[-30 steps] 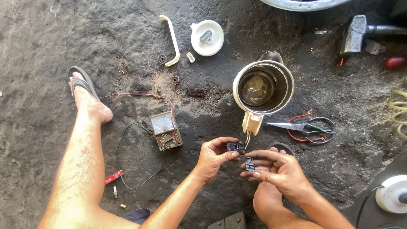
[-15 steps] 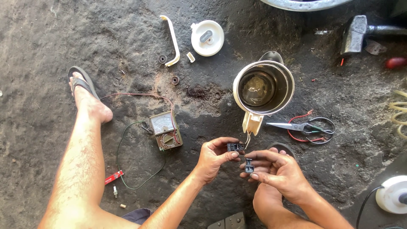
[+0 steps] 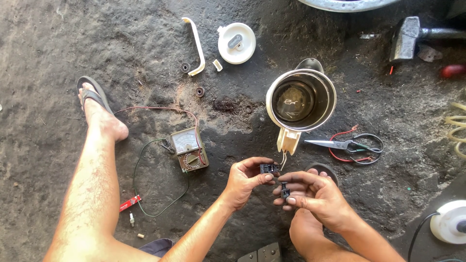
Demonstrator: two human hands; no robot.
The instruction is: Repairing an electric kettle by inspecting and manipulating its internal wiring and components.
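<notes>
The left hand [image 3: 245,180] is pinching a small black switch block [image 3: 268,168] between thumb and fingers, just below the steel kettle [image 3: 301,102] standing mid-floor. The right hand [image 3: 315,194] is gripping a smaller black part [image 3: 285,189] beside it. An analog meter [image 3: 189,149] is lying left of the hands; scissors [image 3: 340,143] are lying to the right.

Left hand [image 3: 245,182] and right hand [image 3: 310,194] meet close together, fingers [image 3: 266,177] pinched, forearms angled inward.
</notes>
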